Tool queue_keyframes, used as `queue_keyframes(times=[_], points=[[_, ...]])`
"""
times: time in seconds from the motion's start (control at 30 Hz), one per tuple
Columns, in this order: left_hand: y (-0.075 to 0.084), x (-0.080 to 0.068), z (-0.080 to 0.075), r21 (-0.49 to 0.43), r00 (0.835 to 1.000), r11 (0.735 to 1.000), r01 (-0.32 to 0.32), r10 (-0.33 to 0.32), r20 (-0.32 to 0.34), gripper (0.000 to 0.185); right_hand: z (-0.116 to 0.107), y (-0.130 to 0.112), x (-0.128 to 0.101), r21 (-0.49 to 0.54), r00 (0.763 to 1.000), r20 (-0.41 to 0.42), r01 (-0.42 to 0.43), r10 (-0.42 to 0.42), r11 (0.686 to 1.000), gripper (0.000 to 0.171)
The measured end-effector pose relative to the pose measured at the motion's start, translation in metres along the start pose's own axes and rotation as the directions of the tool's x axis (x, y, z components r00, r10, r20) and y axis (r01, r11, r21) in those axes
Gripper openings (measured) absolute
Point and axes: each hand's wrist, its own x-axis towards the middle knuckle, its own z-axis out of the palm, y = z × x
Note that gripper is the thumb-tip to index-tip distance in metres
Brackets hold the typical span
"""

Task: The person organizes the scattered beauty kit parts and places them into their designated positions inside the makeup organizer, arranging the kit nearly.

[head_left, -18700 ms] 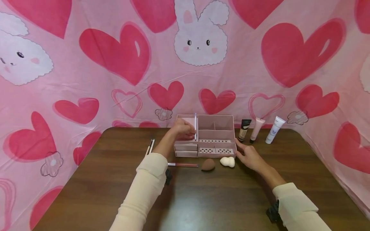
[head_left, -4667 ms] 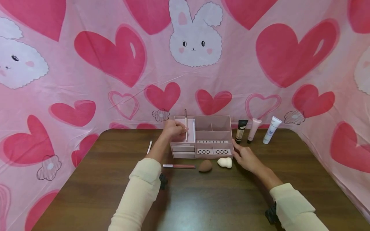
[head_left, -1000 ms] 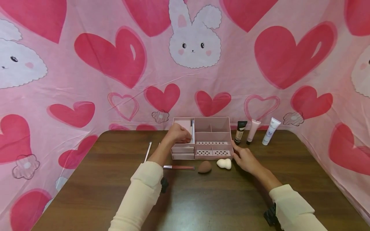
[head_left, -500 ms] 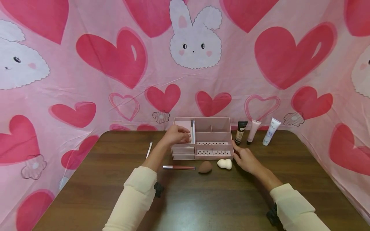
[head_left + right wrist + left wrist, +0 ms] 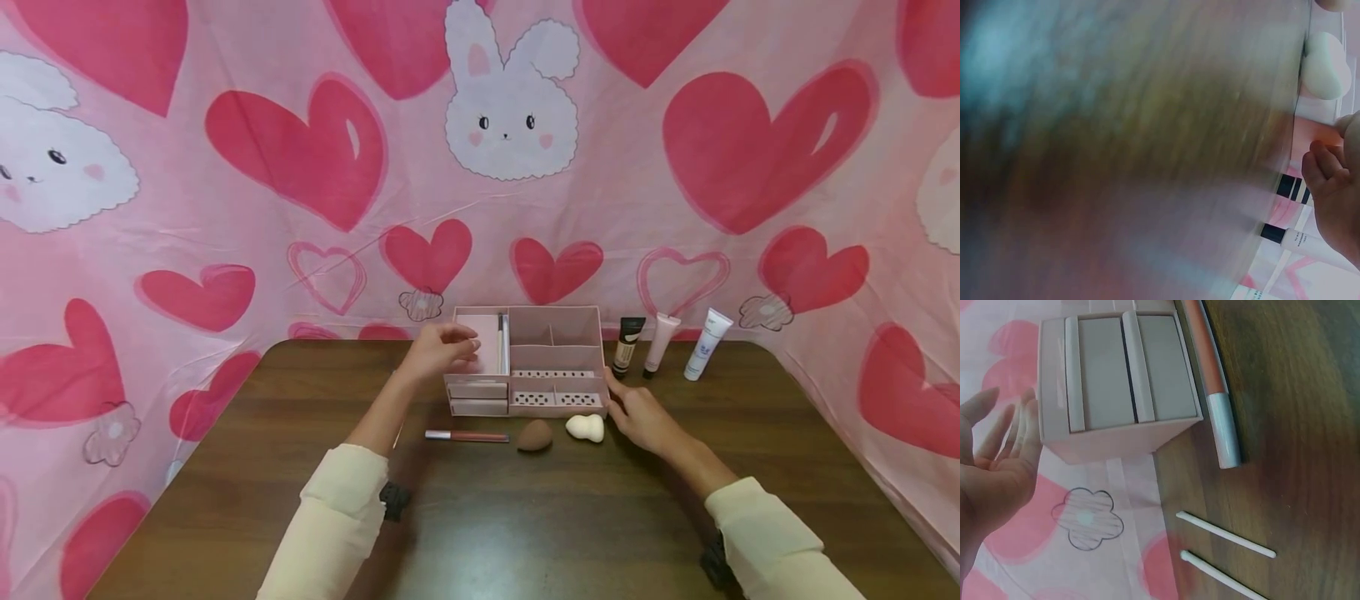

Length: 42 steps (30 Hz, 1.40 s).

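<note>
Slender pale sticks [image 5: 500, 343] are apparently being sorted into the boxy pink organiser [image 5: 557, 411], touched by the outstretched right hand [image 5: 639, 414], while the relaxed, empty left hand [image 5: 437, 350] is probably needed next at thin white sticks [image 5: 1227, 535] beside it on the brown tabletop [image 5: 600, 517].

- Organizer [image 5: 555, 412]: 1
- Front drawers [image 5: 1107, 372]: 2
- Slim tools [image 5: 500, 350] inside organizer: exact count unclear
- White sticks [image 5: 1225, 534], loose: 2
- Gloss tube [image 5: 472, 437]: 1
- Sponges [image 5: 535, 436]: 2
- Squeeze tubes [image 5: 660, 345]: 3
- Hands [image 5: 438, 352]: 2

Pink organizer [image 5: 576, 324], brown sponge [image 5: 535, 436], heart-patterned backdrop [image 5: 300, 158]
</note>
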Motion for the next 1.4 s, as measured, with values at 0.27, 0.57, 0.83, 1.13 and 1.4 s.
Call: queue_keyframes(times=[0.27, 0.57, 0.83, 1.13, 1.4], points=[[-0.002, -0.007, -0.008, -0.055, 0.999, 0.998, -0.002, -0.001, -0.050, 0.034, -0.002, 0.001, -0.002, -0.006, 1.000, 0.006, -0.009, 0.009, 1.000, 0.058], [-0.004, -0.015, -0.025, -0.018, 0.990, 0.998, 0.053, -0.055, -0.131, 0.039, -0.003, 0.002, -0.003, -0.012, 1.000, 0.005, -0.006, 0.006, 1.000, 0.058], [-0.015, -0.021, -0.041, 0.106, 0.987, 0.994, 0.012, 0.005, -0.162, 0.036, -0.004, 0.000, -0.003, -0.014, 1.000, 0.018, -0.015, 0.016, 1.000, 0.058], [-0.035, -0.029, -0.061, 0.217, 0.948, 0.976, 0.008, 0.061, -0.312, 0.027, -0.003, 0.000, -0.002, -0.015, 1.000, 0.018, -0.014, 0.014, 1.000, 0.058], [-0.053, -0.040, -0.083, 0.434, 0.921, 0.893, 0.117, 0.066, -0.385, 0.025, -0.002, 0.000, 0.000, -0.018, 1.000, 0.022, -0.009, 0.010, 1.000, 0.058]])
